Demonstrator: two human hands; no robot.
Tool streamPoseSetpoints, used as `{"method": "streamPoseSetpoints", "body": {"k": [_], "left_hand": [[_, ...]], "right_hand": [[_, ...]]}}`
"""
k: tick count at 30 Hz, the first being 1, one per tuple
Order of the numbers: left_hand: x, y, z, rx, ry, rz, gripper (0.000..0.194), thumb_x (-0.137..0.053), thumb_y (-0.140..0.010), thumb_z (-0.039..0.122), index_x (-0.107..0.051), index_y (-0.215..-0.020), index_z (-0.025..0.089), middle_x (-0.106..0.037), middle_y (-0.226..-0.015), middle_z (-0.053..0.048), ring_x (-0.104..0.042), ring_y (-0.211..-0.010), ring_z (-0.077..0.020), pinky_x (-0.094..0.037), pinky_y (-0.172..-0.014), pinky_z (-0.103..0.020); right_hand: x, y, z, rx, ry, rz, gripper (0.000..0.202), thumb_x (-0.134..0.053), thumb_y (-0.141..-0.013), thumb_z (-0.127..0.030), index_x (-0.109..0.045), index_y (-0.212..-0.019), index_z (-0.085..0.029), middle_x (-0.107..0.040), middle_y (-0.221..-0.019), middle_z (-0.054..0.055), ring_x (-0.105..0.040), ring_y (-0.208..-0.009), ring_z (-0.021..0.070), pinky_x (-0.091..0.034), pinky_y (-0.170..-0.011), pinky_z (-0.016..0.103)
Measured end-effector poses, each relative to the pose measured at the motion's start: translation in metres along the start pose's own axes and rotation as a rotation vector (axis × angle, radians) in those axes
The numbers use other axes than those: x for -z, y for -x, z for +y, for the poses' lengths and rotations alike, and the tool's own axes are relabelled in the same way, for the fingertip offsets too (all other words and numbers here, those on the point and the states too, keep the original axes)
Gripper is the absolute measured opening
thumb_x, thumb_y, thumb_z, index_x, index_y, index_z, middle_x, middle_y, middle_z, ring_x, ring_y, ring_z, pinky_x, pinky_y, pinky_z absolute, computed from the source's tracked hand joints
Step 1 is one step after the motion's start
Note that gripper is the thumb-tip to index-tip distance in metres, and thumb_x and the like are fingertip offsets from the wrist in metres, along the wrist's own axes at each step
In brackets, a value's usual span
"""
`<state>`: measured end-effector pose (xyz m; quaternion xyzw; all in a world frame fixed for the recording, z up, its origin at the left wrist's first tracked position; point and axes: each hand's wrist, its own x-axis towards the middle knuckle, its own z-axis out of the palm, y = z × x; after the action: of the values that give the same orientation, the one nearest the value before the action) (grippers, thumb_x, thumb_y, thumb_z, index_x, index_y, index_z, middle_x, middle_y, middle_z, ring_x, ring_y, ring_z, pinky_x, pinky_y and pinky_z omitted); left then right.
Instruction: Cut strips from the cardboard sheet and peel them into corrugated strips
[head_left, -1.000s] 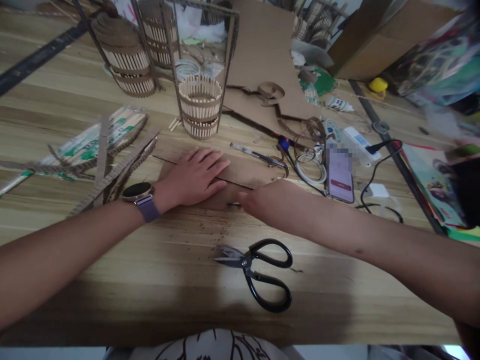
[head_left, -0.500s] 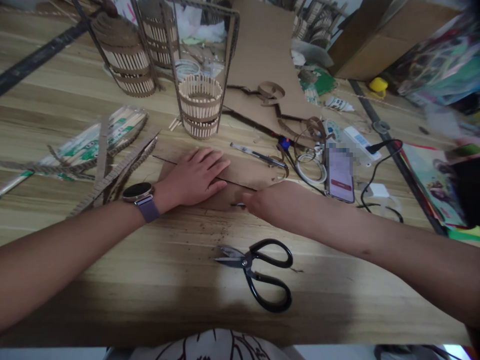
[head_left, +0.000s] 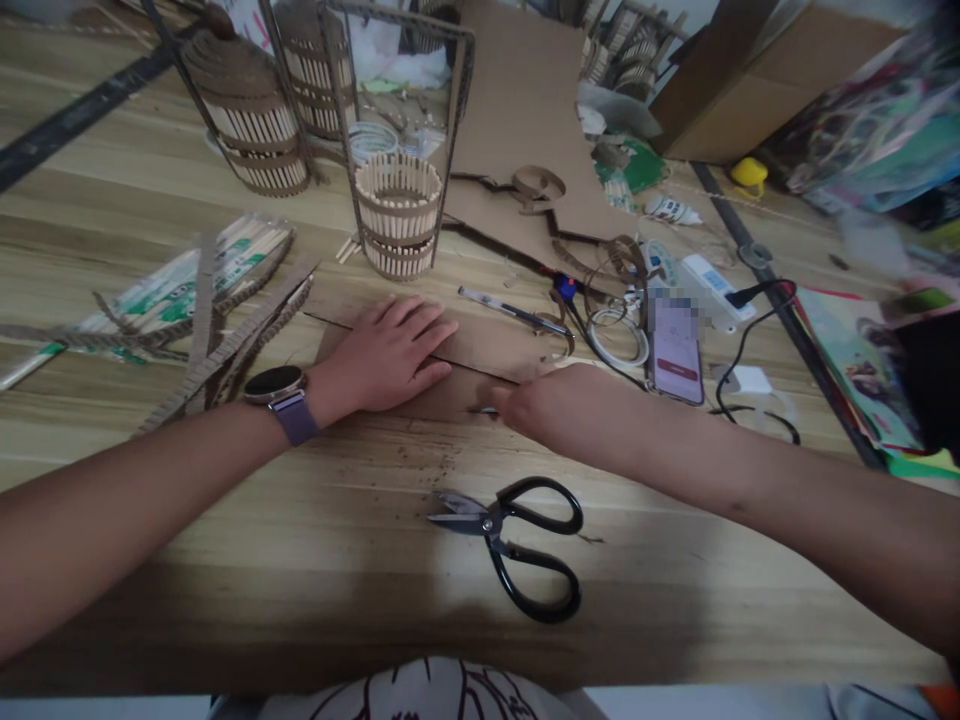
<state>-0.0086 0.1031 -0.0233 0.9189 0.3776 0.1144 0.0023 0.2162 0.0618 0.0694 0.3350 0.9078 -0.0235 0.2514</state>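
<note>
My left hand (head_left: 397,355) lies flat with fingers spread on a piece of brown cardboard (head_left: 499,342), pressing it to the table. A dark straight line crosses the cardboard and passes under that hand. To its right, my right hand (head_left: 529,405) is closed, its fingers mostly hidden behind the wrist. The tip of a thin metal blade (head_left: 484,410) pokes out of it, low over the cardboard's near edge. Large black-handled scissors (head_left: 491,525) lie apart from both hands, nearer the table's front, blades partly apart.
Cardboard strips (head_left: 225,340) and bagged sticks (head_left: 187,275) lie left. Behind stand a small stick-walled bucket (head_left: 397,215) in a tall frame and a lidded one (head_left: 251,130). A pen (head_left: 514,310), phone (head_left: 675,360), cables and power strip (head_left: 716,290) lie right; large cardboard (head_left: 517,90) lies behind.
My right hand has slid slightly to the right along the cardboard with the blade. The left hand stays in place; the view has shifted a little.
</note>
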Motion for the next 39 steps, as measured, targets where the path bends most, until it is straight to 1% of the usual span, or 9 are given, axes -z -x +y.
{"method": "streamPoseSetpoints", "body": {"k": [4,12,18,21,23,27,33,36,39], "left_hand": [[0.000,0.000,0.000,0.001,0.017,-0.007,0.055,-0.039,-0.099,0.046,-0.048,-0.142,0.012,-0.046,-0.147,-0.018,-0.036,-0.137,-0.0361,-0.029,-0.112,-0.054],[0.001,0.000,0.000,0.002,-0.010,-0.001,0.054,-0.038,-0.099,0.046,-0.049,-0.141,0.013,-0.048,-0.146,-0.018,-0.038,-0.136,-0.0363,-0.031,-0.111,-0.054],[0.001,0.000,0.000,-0.005,-0.047,-0.011,0.055,-0.037,-0.099,0.046,-0.048,-0.142,0.012,-0.047,-0.147,-0.017,-0.037,-0.136,-0.0360,-0.030,-0.112,-0.052],[0.001,0.000,0.000,0.003,-0.038,-0.012,0.054,-0.038,-0.099,0.045,-0.048,-0.141,0.013,-0.048,-0.146,-0.017,-0.038,-0.135,-0.0359,-0.029,-0.112,-0.053],[0.001,0.000,0.000,0.000,-0.035,-0.011,0.054,-0.038,-0.099,0.046,-0.048,-0.141,0.014,-0.048,-0.146,-0.017,-0.038,-0.135,-0.0356,-0.029,-0.112,-0.053],[0.000,0.000,-0.001,-0.006,-0.042,-0.007,0.054,-0.038,-0.099,0.046,-0.048,-0.141,0.014,-0.048,-0.146,-0.017,-0.037,-0.136,-0.0353,-0.029,-0.113,-0.052],[0.002,0.000,0.000,-0.008,0.000,0.007,0.053,-0.038,-0.099,0.046,-0.049,-0.141,0.014,-0.048,-0.146,-0.017,-0.037,-0.136,-0.0349,-0.030,-0.112,-0.053],[0.002,0.000,-0.001,-0.012,-0.019,0.001,0.053,-0.036,-0.099,0.046,-0.049,-0.140,0.014,-0.048,-0.146,-0.017,-0.037,-0.136,-0.0348,-0.029,-0.112,-0.053],[0.002,0.000,-0.001,-0.006,-0.031,-0.007,0.054,-0.036,-0.099,0.046,-0.049,-0.141,0.015,-0.048,-0.146,-0.017,-0.038,-0.136,-0.0353,-0.030,-0.112,-0.054]], "right_hand": [[-0.002,0.002,0.002,-0.006,-0.013,0.004,0.020,-0.052,-0.093,-0.016,-0.062,-0.110,-0.017,-0.068,-0.063,0.003,-0.067,-0.059,0.0178,-0.023,-0.048,0.025],[-0.002,0.010,0.005,-0.026,0.015,-0.012,0.025,-0.050,-0.092,-0.013,-0.059,-0.115,-0.017,-0.064,-0.062,0.001,-0.061,-0.051,0.0132,-0.016,-0.045,0.026],[-0.006,0.015,0.008,-0.021,0.032,-0.019,0.029,-0.048,-0.093,-0.011,-0.057,-0.119,-0.018,-0.068,-0.069,0.002,-0.057,-0.047,0.0118,-0.014,-0.044,0.026],[-0.009,0.017,0.011,-0.034,0.028,-0.038,0.030,-0.047,-0.094,-0.013,-0.056,-0.123,-0.019,-0.070,-0.074,0.003,-0.056,-0.047,0.0120,-0.015,-0.044,0.025],[-0.012,0.019,0.013,-0.047,0.023,-0.061,0.031,-0.046,-0.095,-0.015,-0.056,-0.124,-0.021,-0.070,-0.073,0.002,-0.058,-0.047,0.0131,-0.015,-0.043,0.025],[-0.015,0.026,0.016,-0.059,0.025,-0.058,0.031,-0.047,-0.094,-0.013,-0.057,-0.123,-0.020,-0.071,-0.072,0.003,-0.065,-0.055,0.0180,-0.017,-0.043,0.027],[-0.003,0.033,0.014,-0.055,0.021,-0.129,0.036,-0.045,-0.091,-0.005,-0.056,-0.124,-0.015,-0.072,-0.081,0.009,-0.067,-0.059,0.0198,-0.020,-0.043,0.029],[0.002,0.033,0.012,-0.067,0.031,-0.140,0.036,-0.045,-0.091,-0.005,-0.056,-0.123,-0.015,-0.072,-0.080,0.009,-0.068,-0.062,0.0200,-0.019,-0.044,0.029],[0.002,0.034,0.012,-0.080,0.050,-0.152,0.035,-0.044,-0.092,-0.005,-0.056,-0.123,-0.015,-0.071,-0.076,0.010,-0.066,-0.059,0.0196,-0.019,-0.043,0.029]]}}
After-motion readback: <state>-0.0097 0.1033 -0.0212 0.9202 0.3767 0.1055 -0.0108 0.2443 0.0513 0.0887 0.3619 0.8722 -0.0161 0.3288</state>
